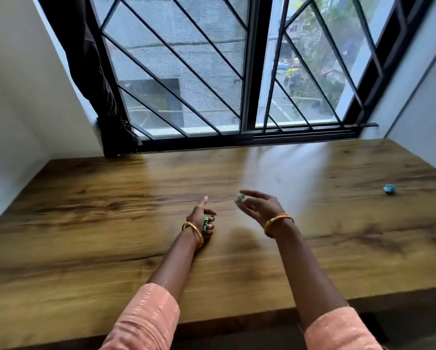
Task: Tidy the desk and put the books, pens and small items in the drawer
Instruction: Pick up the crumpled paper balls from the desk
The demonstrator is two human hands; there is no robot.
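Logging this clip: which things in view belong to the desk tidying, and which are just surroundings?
Part of the job:
- small green item held in left hand
- small green item pinched by right hand
- blue crumpled item lying on desk, far right

Just there:
- dark curtain
- window grille

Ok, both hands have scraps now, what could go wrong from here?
1. The right hand only pinches its green scrap at the fingertips; it could slip onto the desk.
2. The left hand already grips green scraps with the forefinger out; adding more may spill them.
3. The blue scrap lies far right near the desk edge and could be missed.
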